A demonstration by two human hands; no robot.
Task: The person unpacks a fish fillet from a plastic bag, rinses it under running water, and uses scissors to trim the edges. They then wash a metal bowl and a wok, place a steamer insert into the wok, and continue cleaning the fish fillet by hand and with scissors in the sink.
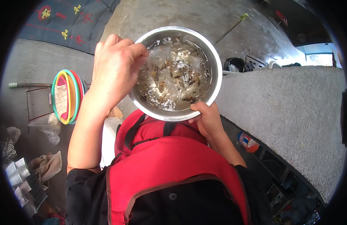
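Note:
A round stainless steel bowl [217, 67] is in front of my red apron [168, 152]. Cloudy water [182, 104] fills much of it, and many small brown and pale pieces [176, 73] lie in the water; glare hides what they are. My right hand [208, 118] grips the bowl's lower right rim, thumb on top and fingers underneath. At the left rim is my left hand [116, 63], back up and fingers curled in. Its fingertips are hidden and slightly blurred, so whether it pinches the rim or something else cannot be told.
A rough grey concrete ledge [286, 112] runs along the right. Colourful plastic baskets [68, 97] stand by a metal rack [28, 107] at left. A green-tipped stick [231, 31] and a black container [234, 64] are beyond the bowl. A dark printed mat [64, 25] covers the upper left.

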